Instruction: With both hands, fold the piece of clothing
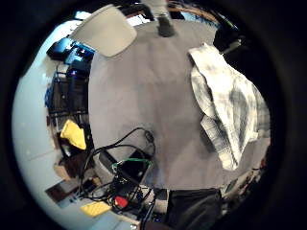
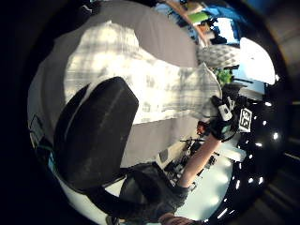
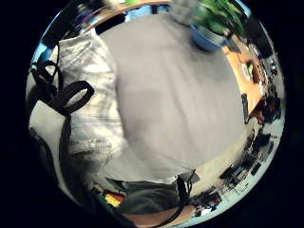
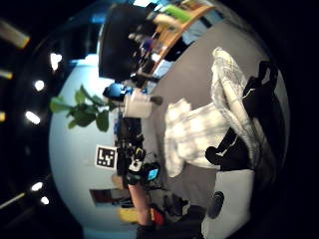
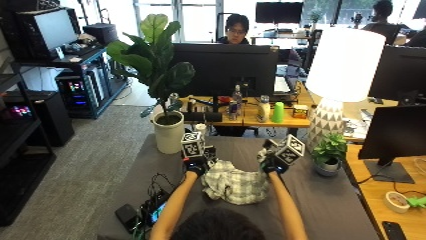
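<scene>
Both hands, left hand (image 5: 196, 168) and right hand (image 5: 269, 166), pinch the far corners of the plaid shirt (image 5: 233, 187) bunched on the grey table (image 5: 319, 200) at our twelve o'clock, so we should lift evenly.

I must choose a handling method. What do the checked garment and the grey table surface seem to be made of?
The white-and-grey checked garment looks like thin woven cloth, matte: it crumples into soft folds. The grey table surface looks matte, possibly a fabric or felt covering; the material cannot be told for certain.
</scene>
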A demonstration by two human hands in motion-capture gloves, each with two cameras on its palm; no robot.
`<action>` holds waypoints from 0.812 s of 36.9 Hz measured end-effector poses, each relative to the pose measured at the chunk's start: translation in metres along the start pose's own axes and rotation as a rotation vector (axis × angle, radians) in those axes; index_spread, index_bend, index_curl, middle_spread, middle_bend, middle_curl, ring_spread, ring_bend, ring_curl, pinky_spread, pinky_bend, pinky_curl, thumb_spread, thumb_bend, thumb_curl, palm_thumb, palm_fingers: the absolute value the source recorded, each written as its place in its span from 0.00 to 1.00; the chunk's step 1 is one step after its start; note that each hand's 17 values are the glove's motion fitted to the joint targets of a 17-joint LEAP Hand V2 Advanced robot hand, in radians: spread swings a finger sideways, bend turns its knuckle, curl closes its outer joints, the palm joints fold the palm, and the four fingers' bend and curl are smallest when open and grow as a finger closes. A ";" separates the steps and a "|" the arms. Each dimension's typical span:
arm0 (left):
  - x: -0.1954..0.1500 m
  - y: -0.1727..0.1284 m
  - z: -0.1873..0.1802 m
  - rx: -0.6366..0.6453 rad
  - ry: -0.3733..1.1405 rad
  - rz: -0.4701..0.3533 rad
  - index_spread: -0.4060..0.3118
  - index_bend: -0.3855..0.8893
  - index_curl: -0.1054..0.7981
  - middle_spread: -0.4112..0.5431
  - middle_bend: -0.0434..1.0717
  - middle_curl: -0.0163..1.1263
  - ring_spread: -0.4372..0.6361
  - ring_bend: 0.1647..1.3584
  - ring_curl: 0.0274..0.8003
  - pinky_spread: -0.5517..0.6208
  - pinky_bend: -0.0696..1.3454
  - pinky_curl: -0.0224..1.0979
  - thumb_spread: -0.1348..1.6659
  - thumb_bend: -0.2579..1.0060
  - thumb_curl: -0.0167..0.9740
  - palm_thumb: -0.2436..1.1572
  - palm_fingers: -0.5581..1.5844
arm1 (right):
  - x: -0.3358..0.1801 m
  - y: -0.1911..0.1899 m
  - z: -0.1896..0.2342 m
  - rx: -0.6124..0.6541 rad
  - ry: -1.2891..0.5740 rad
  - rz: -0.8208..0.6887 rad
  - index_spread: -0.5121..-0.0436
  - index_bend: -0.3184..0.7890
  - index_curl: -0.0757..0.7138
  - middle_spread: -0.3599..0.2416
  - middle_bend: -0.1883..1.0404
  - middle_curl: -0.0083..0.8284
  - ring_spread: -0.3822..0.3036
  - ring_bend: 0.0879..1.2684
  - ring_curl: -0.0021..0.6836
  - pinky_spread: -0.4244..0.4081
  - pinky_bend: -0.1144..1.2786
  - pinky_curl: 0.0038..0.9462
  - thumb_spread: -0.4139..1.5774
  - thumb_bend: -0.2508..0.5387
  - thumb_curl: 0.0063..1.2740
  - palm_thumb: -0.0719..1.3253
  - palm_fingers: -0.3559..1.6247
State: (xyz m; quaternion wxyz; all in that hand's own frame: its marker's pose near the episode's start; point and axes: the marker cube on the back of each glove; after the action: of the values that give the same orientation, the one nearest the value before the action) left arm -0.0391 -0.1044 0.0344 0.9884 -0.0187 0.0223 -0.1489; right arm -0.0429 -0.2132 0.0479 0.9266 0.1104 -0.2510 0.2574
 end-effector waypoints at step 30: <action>-0.071 -0.014 -0.017 0.138 0.255 -0.066 0.44 0.42 0.51 0.45 0.17 0.28 0.38 0.36 0.42 0.50 0.29 0.34 0.77 0.19 0.21 0.21 0.51 | -0.231 0.186 0.084 -0.333 -0.374 -0.437 0.75 0.35 0.40 0.51 0.40 0.57 0.33 0.50 0.68 0.28 0.58 0.47 0.64 0.31 0.49 0.71 0.70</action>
State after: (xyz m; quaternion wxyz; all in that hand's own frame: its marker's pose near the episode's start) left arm -0.1119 -0.0976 0.0212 0.9711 0.0677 0.1368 -0.1837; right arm -0.3473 -0.1813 0.0128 0.9032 0.0539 -0.4255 -0.0169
